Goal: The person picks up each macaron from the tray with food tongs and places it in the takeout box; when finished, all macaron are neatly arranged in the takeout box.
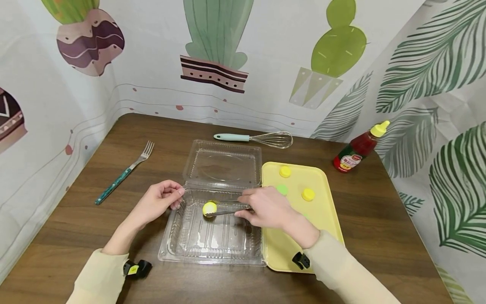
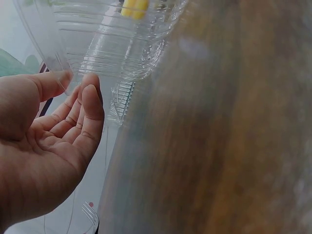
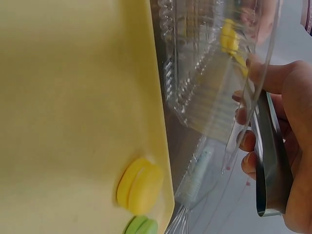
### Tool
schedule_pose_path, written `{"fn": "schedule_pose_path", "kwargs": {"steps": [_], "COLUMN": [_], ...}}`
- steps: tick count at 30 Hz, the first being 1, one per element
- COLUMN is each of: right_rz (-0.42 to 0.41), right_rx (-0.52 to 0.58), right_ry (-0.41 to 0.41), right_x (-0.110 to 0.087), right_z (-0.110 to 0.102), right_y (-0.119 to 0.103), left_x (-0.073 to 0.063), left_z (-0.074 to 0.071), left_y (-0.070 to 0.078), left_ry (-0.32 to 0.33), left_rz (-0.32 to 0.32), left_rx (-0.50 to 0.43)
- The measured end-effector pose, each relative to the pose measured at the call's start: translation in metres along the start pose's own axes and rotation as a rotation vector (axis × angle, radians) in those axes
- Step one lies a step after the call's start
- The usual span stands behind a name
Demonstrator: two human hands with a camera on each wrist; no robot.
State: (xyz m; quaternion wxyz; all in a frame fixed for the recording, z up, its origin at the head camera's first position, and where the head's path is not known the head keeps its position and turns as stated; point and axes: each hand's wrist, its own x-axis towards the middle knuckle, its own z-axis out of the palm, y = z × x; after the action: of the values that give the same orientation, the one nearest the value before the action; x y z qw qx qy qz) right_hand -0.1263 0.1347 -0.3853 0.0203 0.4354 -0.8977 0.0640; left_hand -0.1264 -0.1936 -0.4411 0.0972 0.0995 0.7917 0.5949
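Observation:
A clear plastic clamshell container [image 1: 212,258] lies opened out on the table, its lid [image 1: 224,162] folded back. My left hand [image 1: 161,199] pinches the rim at its left side, near the hinge, with thumb and fingertips. Metal tongs [image 3: 265,161] are gripped in my right hand [image 1: 267,207], which reaches over the container's right side. Between the tongs' tips is a yellow macaron [image 1: 209,208], inside the base at its left part; whether it touches the bottom I cannot tell. On the yellow tray [image 1: 282,249] are yellow macarons [image 1: 308,194] and green macarons [image 1: 282,188], one partly hidden by my right arm.
A fork [image 1: 125,173] with a teal handle lies at the left. Behind the container is a whisk [image 1: 252,138]. A red sauce bottle [image 1: 358,147] with a yellow cap stands at the back right. Patterned cloth [image 1: 152,55] hangs behind the table.

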Motion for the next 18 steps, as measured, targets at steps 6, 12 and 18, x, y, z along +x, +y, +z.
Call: {"fn": "schedule_pose_path", "kwargs": {"steps": [6,12,18], "right_rz": [-0.012,-0.019,-0.019], "right_rx": [-0.017,-0.032,-0.038], "right_ry": [-0.019,-0.024,-0.024], "right_x": [0.007,0.012,0.015], "right_z": [0.004,0.008,0.013], "right_y": [-0.005,-0.009,-0.010], "left_x": [-0.001,-0.001,-0.001], "left_z": [-0.001,-0.001,0.000], "left_y": [0.000,0.000,0.000], "left_ry": [0.000,-0.004,-0.004], "left_rz": [-0.004,-0.001,0.001], "left_rx": [0.011,0.008,0.010]}}
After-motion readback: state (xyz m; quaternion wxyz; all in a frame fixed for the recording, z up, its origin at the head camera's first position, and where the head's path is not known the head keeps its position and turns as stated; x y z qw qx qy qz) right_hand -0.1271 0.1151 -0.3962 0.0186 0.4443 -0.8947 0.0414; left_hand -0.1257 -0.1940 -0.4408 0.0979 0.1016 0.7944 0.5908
